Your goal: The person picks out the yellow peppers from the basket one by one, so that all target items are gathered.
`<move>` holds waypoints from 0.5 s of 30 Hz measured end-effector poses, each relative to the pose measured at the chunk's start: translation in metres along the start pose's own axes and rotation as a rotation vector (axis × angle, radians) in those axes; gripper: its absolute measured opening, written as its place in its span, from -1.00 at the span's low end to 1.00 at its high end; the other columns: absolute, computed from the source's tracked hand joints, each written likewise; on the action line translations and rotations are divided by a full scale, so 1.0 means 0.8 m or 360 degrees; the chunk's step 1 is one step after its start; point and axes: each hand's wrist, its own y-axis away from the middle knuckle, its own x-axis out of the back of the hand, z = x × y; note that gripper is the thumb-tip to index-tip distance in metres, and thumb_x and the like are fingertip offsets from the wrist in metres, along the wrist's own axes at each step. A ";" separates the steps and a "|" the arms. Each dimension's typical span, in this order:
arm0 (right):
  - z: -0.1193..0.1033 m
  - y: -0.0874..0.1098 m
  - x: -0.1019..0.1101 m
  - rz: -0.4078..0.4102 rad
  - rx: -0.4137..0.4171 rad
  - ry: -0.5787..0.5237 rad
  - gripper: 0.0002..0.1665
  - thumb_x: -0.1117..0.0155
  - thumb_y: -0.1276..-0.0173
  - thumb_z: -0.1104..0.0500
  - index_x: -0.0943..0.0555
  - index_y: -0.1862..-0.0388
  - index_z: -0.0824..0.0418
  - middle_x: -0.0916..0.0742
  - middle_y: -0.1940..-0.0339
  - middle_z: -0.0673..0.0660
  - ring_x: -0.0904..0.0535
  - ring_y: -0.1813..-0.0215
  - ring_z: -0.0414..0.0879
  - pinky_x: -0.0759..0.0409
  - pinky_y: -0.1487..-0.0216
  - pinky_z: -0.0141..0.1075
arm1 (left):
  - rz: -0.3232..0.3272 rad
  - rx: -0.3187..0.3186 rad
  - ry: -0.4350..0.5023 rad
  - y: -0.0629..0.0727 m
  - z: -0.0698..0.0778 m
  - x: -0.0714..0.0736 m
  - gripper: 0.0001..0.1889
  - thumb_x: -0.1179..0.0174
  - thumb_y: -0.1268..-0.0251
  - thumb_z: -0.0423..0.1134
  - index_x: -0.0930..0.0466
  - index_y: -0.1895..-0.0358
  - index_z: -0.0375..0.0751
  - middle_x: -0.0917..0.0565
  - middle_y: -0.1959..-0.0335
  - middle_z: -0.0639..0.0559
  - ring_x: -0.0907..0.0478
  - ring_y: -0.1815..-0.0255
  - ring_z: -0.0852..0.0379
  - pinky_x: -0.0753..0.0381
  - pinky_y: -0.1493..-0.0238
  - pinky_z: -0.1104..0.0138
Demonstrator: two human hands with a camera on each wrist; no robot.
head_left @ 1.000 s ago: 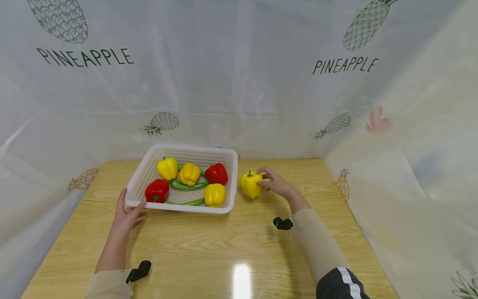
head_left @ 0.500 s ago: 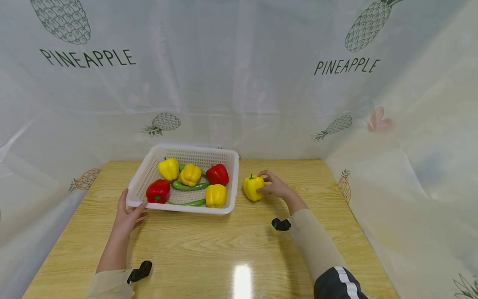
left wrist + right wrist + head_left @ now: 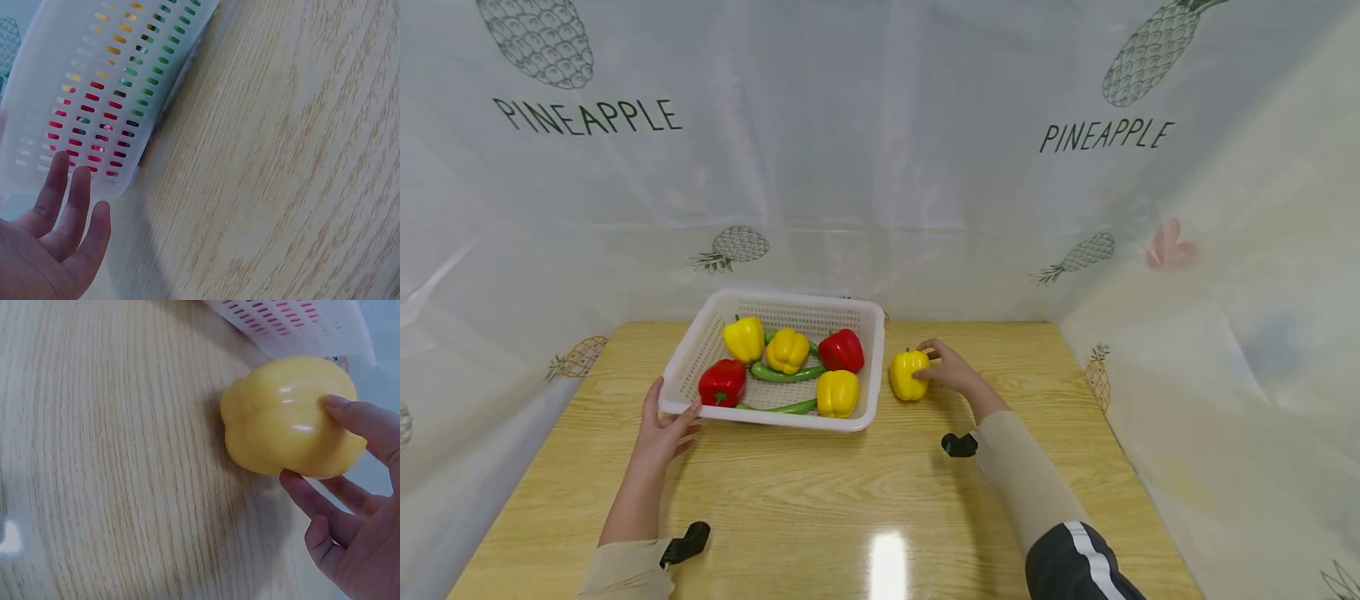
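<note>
In the head view, a white plastic basket [image 3: 741, 417] holds several yellow and red bell peppers and long green peppers. To its right, a yellow bell pepper [image 3: 909, 375] is pinched by my right hand [image 3: 955, 371], with the stem end away from me. The right wrist view has the thumb [image 3: 362, 419] on one side of this pepper and fingers underneath the other; whether it touches the table is unclear. My left hand [image 3: 658, 433] touches the basket's near left corner, its visible fingers [image 3: 78, 206] fairly straight against or close to the slotted wall.
A wooden table [image 3: 797, 500] carries everything. Behind it and at both sides hangs a pale curtain [image 3: 865, 167] with pineapple prints, reaching the table's edges. Inside the basket, a red bell pepper [image 3: 722, 383] lies nearest my left hand.
My right thumb has moved down onto the front of the yellow bell pepper, which has shifted and tilted slightly. The left hand stays at the basket corner. The head view has drifted a little.
</note>
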 end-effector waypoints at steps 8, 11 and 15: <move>-0.004 -0.007 -0.004 0.0006 -0.0008 0.0085 -0.36 -0.40 -0.27 0.11 -0.40 -0.29 0.13 -0.45 -0.32 0.33 -0.34 -0.33 0.25 -0.28 -0.30 0.12 | 0.0022 0.0020 -0.0059 0.008 0.002 -0.001 0.04 -0.25 -0.33 0.00 0.45 -0.57 0.26 -0.59 0.23 0.35 -0.66 0.28 0.21 -0.59 0.17 0.29; -0.007 -0.008 -0.005 0.0007 -0.0001 0.0115 -0.36 -0.40 -0.27 0.10 -0.40 -0.29 0.13 -0.45 -0.31 0.32 -0.35 -0.32 0.24 -0.29 -0.30 0.13 | 0.0035 0.0009 -0.0101 0.010 0.003 -0.001 0.04 -0.24 -0.34 -0.02 0.46 -0.57 0.20 -0.61 0.13 0.22 -0.66 0.30 0.23 -0.59 0.18 0.28; -0.009 -0.011 -0.005 0.0000 0.0006 0.0163 -0.35 -0.40 -0.27 0.10 -0.39 -0.30 0.15 -0.45 -0.31 0.32 -0.35 -0.32 0.24 -0.29 -0.29 0.13 | 0.0038 -0.0007 -0.0162 0.010 0.005 0.000 0.04 -0.23 -0.36 -0.04 0.49 -0.57 0.15 -0.60 -0.03 -0.02 -0.65 0.33 0.26 -0.59 0.18 0.26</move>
